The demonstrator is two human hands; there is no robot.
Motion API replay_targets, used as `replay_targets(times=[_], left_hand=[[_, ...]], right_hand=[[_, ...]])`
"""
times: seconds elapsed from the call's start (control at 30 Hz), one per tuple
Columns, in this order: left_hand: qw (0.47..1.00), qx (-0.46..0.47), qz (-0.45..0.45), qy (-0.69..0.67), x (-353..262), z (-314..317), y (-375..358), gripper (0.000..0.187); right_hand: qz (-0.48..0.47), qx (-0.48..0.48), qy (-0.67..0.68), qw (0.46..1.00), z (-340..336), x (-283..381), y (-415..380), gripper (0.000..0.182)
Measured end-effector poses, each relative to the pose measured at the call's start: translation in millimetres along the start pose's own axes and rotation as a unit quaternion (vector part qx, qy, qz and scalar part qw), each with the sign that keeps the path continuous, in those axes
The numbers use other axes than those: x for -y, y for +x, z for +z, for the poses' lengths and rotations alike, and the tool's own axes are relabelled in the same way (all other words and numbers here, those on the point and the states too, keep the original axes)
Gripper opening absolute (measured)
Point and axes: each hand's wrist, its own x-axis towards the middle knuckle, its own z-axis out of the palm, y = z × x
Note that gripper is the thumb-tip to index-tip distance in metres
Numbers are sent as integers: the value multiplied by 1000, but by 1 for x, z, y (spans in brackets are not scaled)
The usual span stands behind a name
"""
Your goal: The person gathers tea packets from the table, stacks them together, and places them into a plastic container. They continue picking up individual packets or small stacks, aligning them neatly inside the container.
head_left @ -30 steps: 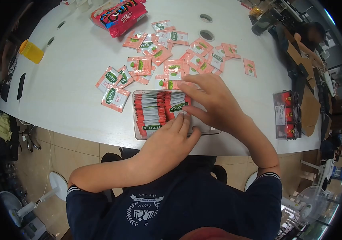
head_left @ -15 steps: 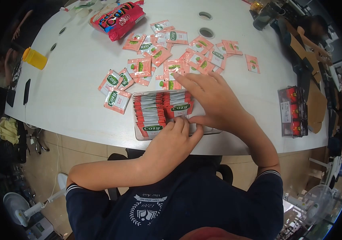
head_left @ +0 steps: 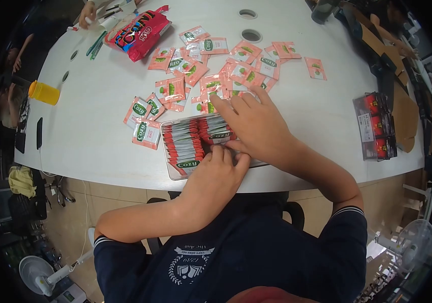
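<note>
A shallow rectangular box point(head_left: 165, 154) stands near the table's front edge with two rows of Cozy tea sachets point(head_left: 183, 144) on edge. The left row runs the box's full depth; the right row point(head_left: 220, 132) fills its back part. My left hand point(head_left: 211, 174) reaches over the front rim, fingers curled together at the front of the right row; its fingertips are partly hidden. Over the box's right side, my right hand point(head_left: 261, 123) has its fingers apart, thumb by the right row and fingertips near the loose sachets point(head_left: 211, 86) lying behind the box.
A pink snack bag point(head_left: 142, 34) lies at the back left, with another person's hand point(head_left: 87, 14) beyond it. A yellow bottle point(head_left: 44, 93) and a phone point(head_left: 39, 133) are on the left. A clear pack with red items point(head_left: 376, 126) stands right, near brown cardboard point(head_left: 404, 121).
The view has shifted slightly. My right hand's fingers have spread a little more, while my left hand stays at the right row. Another person's hand has appeared at the back left.
</note>
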Motion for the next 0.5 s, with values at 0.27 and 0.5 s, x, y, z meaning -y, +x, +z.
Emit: replay_targets(times=[0.27,0.5], left_hand=[[1000,22,-11,15,0,-2,0,38],[999,17,-3,-30,-4,-8,2,34]], right_hand=[[18,21,9,1000,3,3,5,96],[-8,8,124,992,-24,-20,-5,97]])
